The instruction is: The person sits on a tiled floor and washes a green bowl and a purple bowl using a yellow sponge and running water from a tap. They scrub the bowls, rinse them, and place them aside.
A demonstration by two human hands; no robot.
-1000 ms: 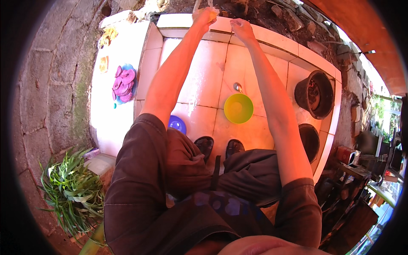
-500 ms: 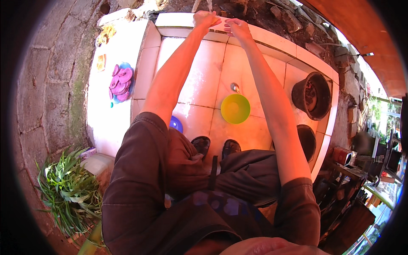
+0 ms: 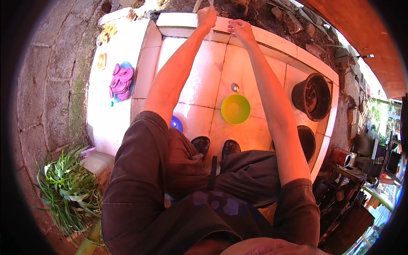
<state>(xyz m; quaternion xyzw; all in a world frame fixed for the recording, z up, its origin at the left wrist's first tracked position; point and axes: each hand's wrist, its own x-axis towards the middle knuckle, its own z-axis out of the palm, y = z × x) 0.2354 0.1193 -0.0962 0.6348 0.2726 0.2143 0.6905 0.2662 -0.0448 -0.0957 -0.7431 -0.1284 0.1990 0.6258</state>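
Both my arms stretch out to the far edge of a tiled basin. My left hand [image 3: 207, 18] is closed like a fist beside a thin, pale stream [image 3: 211, 35] that looks like running water. What its fingers hold, if anything, is hidden. To its right, my right hand [image 3: 241, 30] hovers near the basin's far ledge, its fingers loosely bent and apart, with nothing visible in them. On the basin floor between my arms sits a yellow-green plastic bowl [image 3: 235, 109]. A metal spoon or ladle [image 3: 235, 88] lies against its far side.
Two dark tubs, one at the right wall [image 3: 311, 97] and one nearer [image 3: 306, 143], stand in the basin. Purple slices on a blue plate [image 3: 122, 83] lie on the white left ledge [image 3: 104, 127]. A blue-purple dish [image 3: 176, 123] shows by my knee. Leafy greens [image 3: 70, 187] are lower left.
My left hand has risen slightly and turned, and the pale stream now shows below it. My right hand has shifted slightly right, widening the gap between the hands.
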